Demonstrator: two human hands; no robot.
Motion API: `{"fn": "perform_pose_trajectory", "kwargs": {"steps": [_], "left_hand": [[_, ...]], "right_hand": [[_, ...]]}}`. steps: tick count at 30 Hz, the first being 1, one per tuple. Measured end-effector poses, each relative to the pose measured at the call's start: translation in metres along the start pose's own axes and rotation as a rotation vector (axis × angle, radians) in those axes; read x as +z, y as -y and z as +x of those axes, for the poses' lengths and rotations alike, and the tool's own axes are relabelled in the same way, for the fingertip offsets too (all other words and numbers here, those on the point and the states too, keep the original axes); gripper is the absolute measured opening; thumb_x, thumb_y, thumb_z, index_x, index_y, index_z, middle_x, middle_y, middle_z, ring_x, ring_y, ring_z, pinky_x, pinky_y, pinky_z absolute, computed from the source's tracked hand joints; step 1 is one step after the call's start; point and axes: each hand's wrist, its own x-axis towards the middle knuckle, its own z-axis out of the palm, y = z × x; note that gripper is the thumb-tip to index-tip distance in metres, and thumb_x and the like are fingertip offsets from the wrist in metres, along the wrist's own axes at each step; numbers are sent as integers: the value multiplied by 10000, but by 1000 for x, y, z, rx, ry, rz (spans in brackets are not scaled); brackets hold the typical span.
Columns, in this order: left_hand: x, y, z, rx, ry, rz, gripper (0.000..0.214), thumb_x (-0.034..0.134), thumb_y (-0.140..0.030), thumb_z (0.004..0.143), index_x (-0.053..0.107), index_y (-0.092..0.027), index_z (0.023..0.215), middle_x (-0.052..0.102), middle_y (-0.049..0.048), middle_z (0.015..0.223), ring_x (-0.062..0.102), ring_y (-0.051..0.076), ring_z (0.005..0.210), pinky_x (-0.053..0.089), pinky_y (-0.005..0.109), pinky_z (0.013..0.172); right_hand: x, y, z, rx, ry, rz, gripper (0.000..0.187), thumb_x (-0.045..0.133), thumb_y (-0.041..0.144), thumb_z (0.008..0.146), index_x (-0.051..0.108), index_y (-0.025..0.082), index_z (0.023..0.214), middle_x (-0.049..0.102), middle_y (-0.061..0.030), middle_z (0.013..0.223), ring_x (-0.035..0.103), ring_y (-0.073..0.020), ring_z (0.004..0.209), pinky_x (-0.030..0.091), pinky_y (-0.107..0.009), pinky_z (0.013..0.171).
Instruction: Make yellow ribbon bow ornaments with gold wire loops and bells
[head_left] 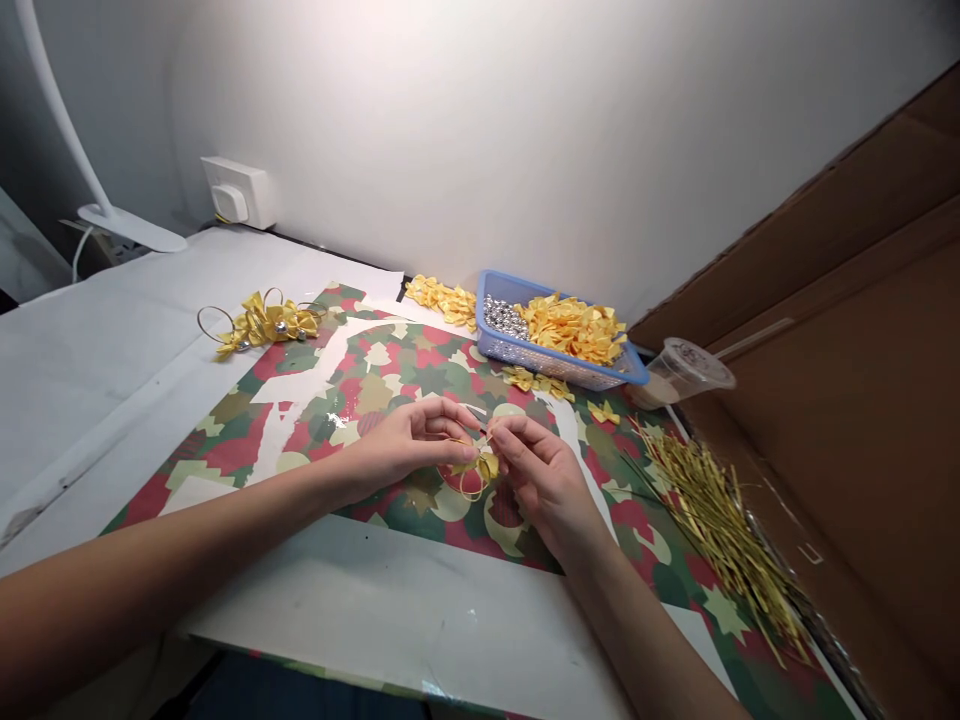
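Note:
Between my fingertips, over the patterned paper, is a small yellow ribbon flower (487,466) with a thin gold wire loop (471,490) below it. My left hand (427,435) pinches the flower's wire from the left, thumb and forefinger together. From the right, my right hand (534,462) pinches at the top of the same piece, its thumb and forefinger nearly meeting the left fingertips. A small dark tip shows between the hands, too small to name. The fingers hide part of the flower and wire.
A blue basket (562,372) holds yellow ribbon flowers (574,328) and silver beads (504,317). Wire-looped flowers (262,322) lie at left. A bundle of gold-green wires (712,520) and a clear plastic cup (686,370) sit at right, near cardboard (862,330). A lamp base (135,228) stands far left.

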Motion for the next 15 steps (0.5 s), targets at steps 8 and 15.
{"fn": "perform_pose_trajectory", "kwargs": {"steps": [8,15], "left_hand": [[1,-2,0,-7,-7,19,226,739,-233,720,617,-173,901,631,-9,746,595,102,712,456,246,715],[0,-2,1,-3,-1,33,209,728,-230,727,614,-175,893,627,-18,734,588,96,700,438,247,709]], "right_hand": [[-1,1,1,-24,-41,83,267,791,436,668,674,200,709,590,9,717,523,-101,675,440,-193,610],[-4,5,5,-26,-134,154,279,835,416,606,682,205,706,630,14,715,572,-102,697,471,-177,593]]}}
